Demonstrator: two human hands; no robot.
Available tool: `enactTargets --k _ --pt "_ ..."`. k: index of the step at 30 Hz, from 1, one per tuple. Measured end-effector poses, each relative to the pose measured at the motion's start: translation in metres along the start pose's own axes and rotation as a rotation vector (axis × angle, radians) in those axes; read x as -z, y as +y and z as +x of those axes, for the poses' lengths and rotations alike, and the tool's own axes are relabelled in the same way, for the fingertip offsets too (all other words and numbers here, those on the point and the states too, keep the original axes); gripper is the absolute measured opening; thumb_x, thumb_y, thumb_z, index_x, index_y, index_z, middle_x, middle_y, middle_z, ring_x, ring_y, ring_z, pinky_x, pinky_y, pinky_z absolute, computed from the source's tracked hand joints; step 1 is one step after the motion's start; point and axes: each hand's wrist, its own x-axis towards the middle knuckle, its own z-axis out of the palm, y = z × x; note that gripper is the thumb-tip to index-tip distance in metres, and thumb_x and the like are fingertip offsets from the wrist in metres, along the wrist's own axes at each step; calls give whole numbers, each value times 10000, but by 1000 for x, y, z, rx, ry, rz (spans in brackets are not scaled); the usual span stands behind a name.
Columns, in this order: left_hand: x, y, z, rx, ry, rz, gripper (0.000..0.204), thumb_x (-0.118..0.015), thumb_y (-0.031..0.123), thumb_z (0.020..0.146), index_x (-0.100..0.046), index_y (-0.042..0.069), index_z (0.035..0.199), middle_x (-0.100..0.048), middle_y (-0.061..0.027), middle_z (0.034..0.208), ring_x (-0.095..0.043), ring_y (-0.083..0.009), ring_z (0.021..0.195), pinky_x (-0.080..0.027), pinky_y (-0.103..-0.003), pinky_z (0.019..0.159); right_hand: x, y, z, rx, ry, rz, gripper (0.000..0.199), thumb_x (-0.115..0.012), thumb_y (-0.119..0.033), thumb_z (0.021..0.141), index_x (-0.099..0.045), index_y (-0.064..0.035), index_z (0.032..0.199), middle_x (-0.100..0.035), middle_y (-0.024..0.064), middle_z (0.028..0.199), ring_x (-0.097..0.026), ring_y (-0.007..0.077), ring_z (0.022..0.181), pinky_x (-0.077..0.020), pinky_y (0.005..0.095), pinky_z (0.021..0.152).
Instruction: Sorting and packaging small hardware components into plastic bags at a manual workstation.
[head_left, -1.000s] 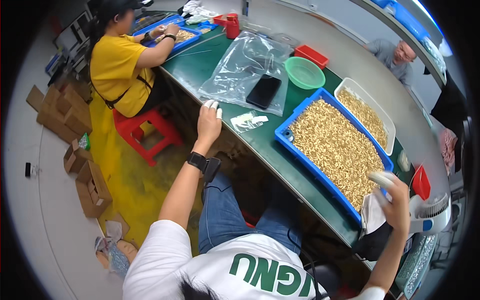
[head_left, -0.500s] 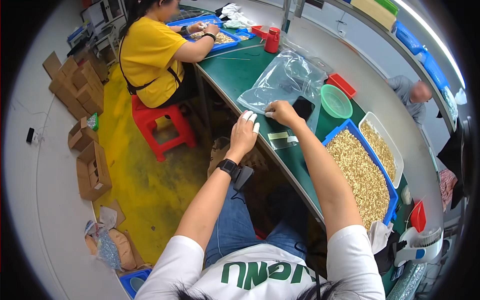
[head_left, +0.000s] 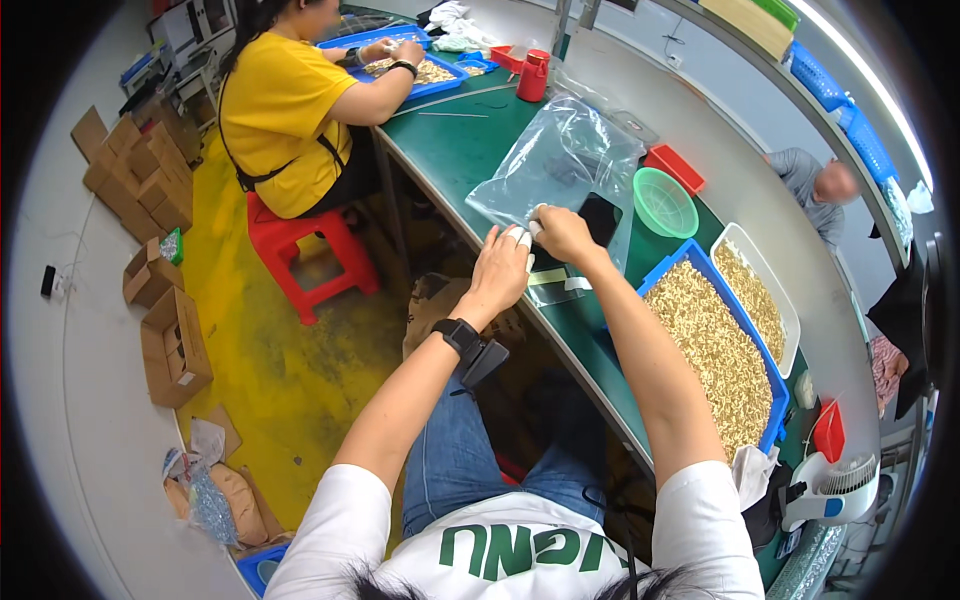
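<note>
My left hand (head_left: 499,267) and my right hand (head_left: 566,236) meet fingertip to fingertip over the table's near edge, with white covers on several fingertips. Both hands have their fingers closed; whatever may be pinched between them is too small or hidden to make out. Just beyond lies a large clear plastic bag (head_left: 545,150), its near edge by my fingers. A black phone (head_left: 600,218) lies on the bag beside my right hand. Under my right wrist is a small clear pouch with a pale yellow strip (head_left: 548,278).
A blue tray (head_left: 712,268) heaped with small gold-coloured parts stands at the right, near a white tray (head_left: 793,345) and a green bowl (head_left: 666,203). A red container (head_left: 675,168) and red canister (head_left: 533,76) are farther back. A person in yellow (head_left: 285,110) works at the far left.
My left hand has moved right and my fingertips have come together with those of the right hand. The whole view has shifted slightly.
</note>
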Motion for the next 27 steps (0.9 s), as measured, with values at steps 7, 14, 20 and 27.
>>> enactTargets --k 7,14,20,27 --pt "3 10 33 7 -224 93 150 -537 110 782 -568 16 894 -554 -141 922 -530 -286 944 -399 -433 848 -1 10 -15 -97 308 35 157 -559 -123 782 -576 -26 905 -611 178 906 -597 373 831 -483 447 675" --pt "-20 -2 64 -238 -232 191 196 -506 152 794 -619 32 899 -597 -120 881 -578 -275 773 -408 -362 766 3 2 -36 47 580 13 116 -567 -117 785 -554 -53 881 -572 136 825 -587 325 779 -483 420 599" --pt "-45 -3 116 268 -597 -148 356 -561 159 796 -529 -3 1112 -565 -149 1065 -551 -299 975 -413 -411 852 13 13 -41 118 587 23 129 -566 -97 758 -541 -54 877 -547 115 798 -573 305 758 -477 415 566" --pt "-88 -13 163 88 -502 149 562 -588 232 819 -394 9 1298 -382 -183 1357 -383 -318 1246 -370 -442 972 26 0 -49 202 478 88 127 -575 -76 735 -526 -38 845 -539 117 794 -571 300 767 -480 406 555"
